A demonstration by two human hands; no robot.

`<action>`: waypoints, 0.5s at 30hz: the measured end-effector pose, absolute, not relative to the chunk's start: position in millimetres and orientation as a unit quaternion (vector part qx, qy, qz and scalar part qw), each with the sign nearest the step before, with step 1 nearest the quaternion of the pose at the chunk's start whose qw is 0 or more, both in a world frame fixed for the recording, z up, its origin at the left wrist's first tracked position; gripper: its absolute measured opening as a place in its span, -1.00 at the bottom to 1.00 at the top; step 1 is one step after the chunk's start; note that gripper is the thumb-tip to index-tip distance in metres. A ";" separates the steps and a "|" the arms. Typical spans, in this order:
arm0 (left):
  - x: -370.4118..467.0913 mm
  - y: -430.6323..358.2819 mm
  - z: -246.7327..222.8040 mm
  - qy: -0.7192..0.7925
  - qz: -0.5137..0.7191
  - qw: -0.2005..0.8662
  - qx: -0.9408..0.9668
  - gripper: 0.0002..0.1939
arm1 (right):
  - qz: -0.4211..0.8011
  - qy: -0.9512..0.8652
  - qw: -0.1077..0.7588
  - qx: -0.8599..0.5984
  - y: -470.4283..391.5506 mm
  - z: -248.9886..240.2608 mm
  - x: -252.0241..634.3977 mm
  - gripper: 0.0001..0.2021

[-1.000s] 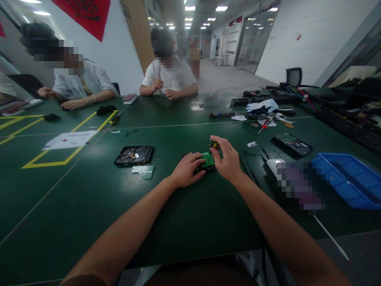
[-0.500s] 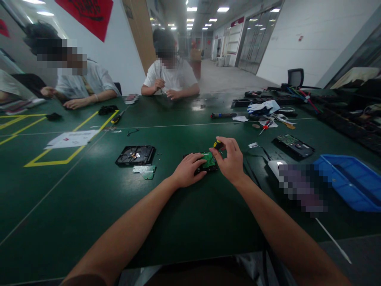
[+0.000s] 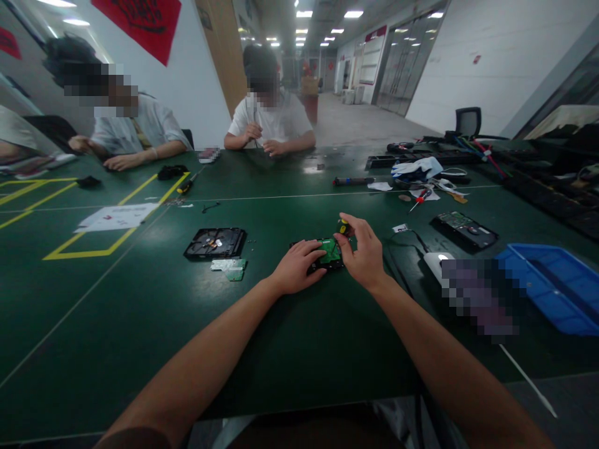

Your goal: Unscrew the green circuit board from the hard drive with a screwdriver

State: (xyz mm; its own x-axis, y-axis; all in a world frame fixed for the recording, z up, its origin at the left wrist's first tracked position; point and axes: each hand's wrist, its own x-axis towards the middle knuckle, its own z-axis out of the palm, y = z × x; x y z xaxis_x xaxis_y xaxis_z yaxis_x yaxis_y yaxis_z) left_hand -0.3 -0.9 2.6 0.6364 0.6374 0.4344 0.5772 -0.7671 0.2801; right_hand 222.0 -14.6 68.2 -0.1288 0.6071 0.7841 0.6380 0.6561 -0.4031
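Observation:
A hard drive (image 3: 333, 250) lies on the green table with its circuit board facing up. My left hand (image 3: 299, 268) grips it from the left, fingers across the top and thumb at the near edge, hiding that half. Over the drive's right end, my right hand (image 3: 362, 252) pinches the yellow-and-black handle of a short screwdriver (image 3: 344, 226). The screwdriver's tip is too small and covered to make out. To the left sits an opened hard drive (image 3: 216, 242), with a detached circuit board (image 3: 231, 268) just in front of it.
At right are another hard drive (image 3: 464, 229), a blue tray (image 3: 556, 287) and a cable. Farther back lie a red-handled screwdriver (image 3: 422, 196), gloves (image 3: 418, 168) and a dark bar-shaped tool (image 3: 353, 181). Papers (image 3: 116, 216) lie at left. Two people sit across the table.
The screwdriver handle has tipped slightly more upright in my right hand. My left hand stays on the hard drive. The whole view has shifted a little.

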 end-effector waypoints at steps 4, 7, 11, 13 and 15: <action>-0.3 -0.5 2.6 0.336 0.262 0.055 0.903 -0.49 | 0.000 -0.754 0.511 -0.412 -14.2 65.2 222.8 -0.54; -0.5 0.4 1.4 0.334 0.264 0.056 0.903 -0.49 | 0.016 -0.758 0.509 -0.408 -12.6 62.6 223.1 -0.55; -0.5 0.6 0.6 0.336 0.265 0.057 0.902 -0.49 | 0.023 -0.756 0.511 -0.408 -10.8 61.9 223.2 -0.55; -0.6 0.2 0.9 0.336 0.264 0.057 0.902 -0.49 | 0.006 -0.754 0.514 -0.408 -10.9 63.4 223.2 -0.56; -0.9 0.1 1.0 0.337 0.263 0.056 0.902 -0.50 | -0.011 -0.754 0.516 -0.406 -11.8 65.3 223.1 -0.56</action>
State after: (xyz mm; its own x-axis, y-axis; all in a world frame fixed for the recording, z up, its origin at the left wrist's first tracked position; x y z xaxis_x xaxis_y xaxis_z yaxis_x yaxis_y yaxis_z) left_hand -0.9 0.1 1.0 0.6348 0.6377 0.4362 0.5788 -0.7665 0.2783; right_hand 223.1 -11.8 65.3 -0.1374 0.6012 0.7872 0.6236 0.6700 -0.4028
